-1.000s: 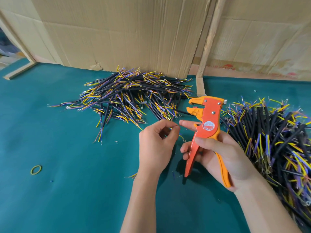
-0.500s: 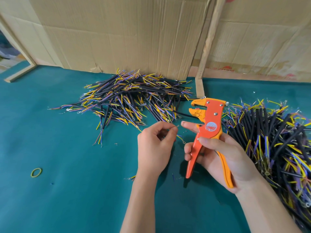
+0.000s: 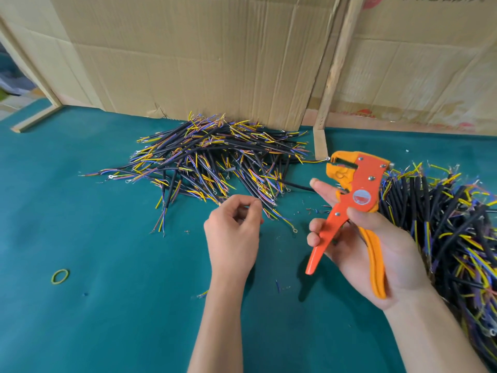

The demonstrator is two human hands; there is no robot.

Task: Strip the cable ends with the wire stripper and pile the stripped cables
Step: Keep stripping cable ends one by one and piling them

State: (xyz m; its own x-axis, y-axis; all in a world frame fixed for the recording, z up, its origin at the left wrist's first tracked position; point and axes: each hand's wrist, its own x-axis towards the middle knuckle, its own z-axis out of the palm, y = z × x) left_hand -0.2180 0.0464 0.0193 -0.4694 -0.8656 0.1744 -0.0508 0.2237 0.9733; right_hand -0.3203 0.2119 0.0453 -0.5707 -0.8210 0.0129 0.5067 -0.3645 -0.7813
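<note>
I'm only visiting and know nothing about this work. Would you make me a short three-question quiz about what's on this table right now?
1. True or false: the right hand holds the orange wire stripper.
2. Which small thing lies alone on the green table, near the left edge? A) a rubber band B) a screwdriver C) a roll of tape
3. Fill in: the cable pile by the cardboard wall lies on the ____ hand's side.

Key:
1. True.
2. A, the yellow rubber band.
3. Left; the left hand is nearest it, while a second cable heap lies behind the right hand.
</note>
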